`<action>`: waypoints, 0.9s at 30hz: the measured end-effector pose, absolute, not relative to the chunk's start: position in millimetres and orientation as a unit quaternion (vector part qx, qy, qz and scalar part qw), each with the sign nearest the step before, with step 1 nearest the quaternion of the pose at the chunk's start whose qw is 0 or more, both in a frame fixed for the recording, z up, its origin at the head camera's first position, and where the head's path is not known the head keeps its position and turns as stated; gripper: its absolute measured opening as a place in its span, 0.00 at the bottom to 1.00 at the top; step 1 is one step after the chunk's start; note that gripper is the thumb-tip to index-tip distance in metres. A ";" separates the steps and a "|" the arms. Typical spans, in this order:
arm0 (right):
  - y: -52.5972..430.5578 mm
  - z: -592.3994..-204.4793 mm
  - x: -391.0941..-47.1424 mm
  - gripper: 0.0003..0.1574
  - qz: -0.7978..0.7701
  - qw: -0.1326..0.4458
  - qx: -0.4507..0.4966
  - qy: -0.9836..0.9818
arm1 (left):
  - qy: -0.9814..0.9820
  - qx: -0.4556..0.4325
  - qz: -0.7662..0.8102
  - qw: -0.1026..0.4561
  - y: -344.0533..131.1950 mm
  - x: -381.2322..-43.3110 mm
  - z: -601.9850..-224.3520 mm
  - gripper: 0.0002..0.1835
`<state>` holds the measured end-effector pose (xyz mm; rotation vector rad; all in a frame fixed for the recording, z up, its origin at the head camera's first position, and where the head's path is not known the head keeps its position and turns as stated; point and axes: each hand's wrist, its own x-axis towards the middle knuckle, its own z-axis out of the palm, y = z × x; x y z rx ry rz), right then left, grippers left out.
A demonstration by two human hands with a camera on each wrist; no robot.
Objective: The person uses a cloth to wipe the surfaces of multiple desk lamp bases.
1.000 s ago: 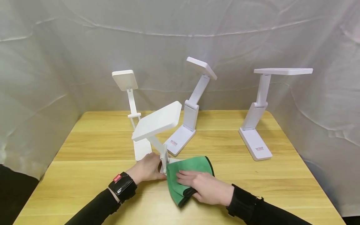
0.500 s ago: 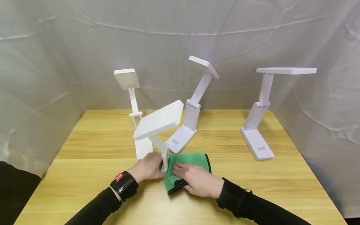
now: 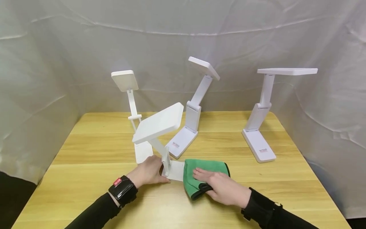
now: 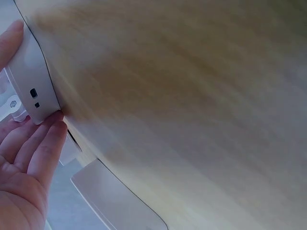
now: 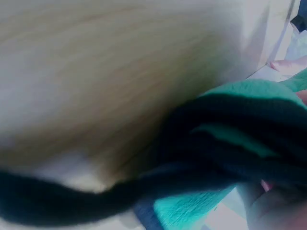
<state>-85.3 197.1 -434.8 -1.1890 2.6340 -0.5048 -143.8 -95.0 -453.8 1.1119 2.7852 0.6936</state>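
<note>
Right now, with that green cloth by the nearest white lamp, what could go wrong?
The nearest white plastic folding lamp might slip or tip if the left hand lets go while the folded green cloth rubs its base. Nudged backward, it might knock the leftmost white rectangular-headed folding lamp.

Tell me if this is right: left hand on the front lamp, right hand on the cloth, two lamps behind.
Not two: the head view shows three lamps behind. The left hand is on the front lamp, the right hand on the cloth.

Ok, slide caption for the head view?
Left hand holds a white lamp by its base, right hand a green cloth; three more lamps stand behind.
</note>
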 end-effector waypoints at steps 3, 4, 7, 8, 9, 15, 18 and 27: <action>185.1 -434.8 -91.4 0.36 -0.158 0.099 -0.411 0.892 | 0.902 0.366 0.227 0.028 -95.3 -143.5 -453.9 0.30; 178.5 -435.0 -93.6 0.35 -0.152 0.094 -0.419 0.890 | 0.900 0.372 0.226 0.024 -95.1 -143.7 -454.1 0.28; 156.5 -435.4 -99.0 0.35 -0.131 0.076 -0.454 0.878 | 0.898 0.380 0.220 0.010 -95.0 -144.3 -454.3 0.22; 150.7 -435.6 -99.8 0.35 -0.123 0.070 -0.464 0.874 | 0.899 0.380 0.216 0.006 -95.3 -144.1 -454.3 0.20; 146.1 -435.8 -100.0 0.36 -0.118 0.066 -0.473 0.871 | 0.900 0.380 0.214 0.003 -95.8 -144.0 -454.5 0.18; 157.4 -440.9 -87.2 0.39 -0.143 0.076 -0.481 0.862 | 0.899 0.372 0.228 0.023 -97.4 -141.0 -454.8 0.20; 174.6 -442.3 -80.7 0.39 -0.166 0.085 -0.449 0.874 | 0.899 0.369 0.233 0.032 -96.2 -140.5 -454.3 0.26; 158.8 -437.7 -91.4 0.36 -0.143 0.055 -0.370 0.916 | 0.902 0.362 0.232 0.037 -95.2 -142.8 -454.4 0.25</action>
